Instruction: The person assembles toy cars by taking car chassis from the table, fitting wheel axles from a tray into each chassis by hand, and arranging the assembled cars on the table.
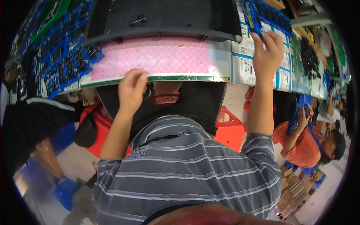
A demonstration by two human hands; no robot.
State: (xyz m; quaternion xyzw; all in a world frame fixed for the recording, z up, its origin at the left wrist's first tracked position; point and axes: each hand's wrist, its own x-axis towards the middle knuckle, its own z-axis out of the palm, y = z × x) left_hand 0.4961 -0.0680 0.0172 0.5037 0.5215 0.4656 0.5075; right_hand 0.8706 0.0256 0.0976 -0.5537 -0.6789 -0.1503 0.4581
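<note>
My left hand (132, 90) hovers at the near edge of the table, its fingers loosely curled in and slightly blurred. Nothing shows between them. My right hand (267, 54) reaches out to the far right, over white printed sheets (243, 69) with blue bands. Its thumb and fingers close on a blue plastic piece (256, 29) beside a cluster of blue parts (275, 17); the fingers partly hide the grip. Between my hands lies a pink bubble-patterned sheet (165, 58). Behind it stands a large black tray (180, 20) with a few small dark pieces (138, 21) on it.
Many blue-and-black parts (69, 56) cover the table's left side. Black pieces (309, 56) are heaped at the far right. Red stools (229, 129) stand below the table edge. A person in an orange top (305, 150) works on the right; a dark-clothed person (35, 123) is on the left.
</note>
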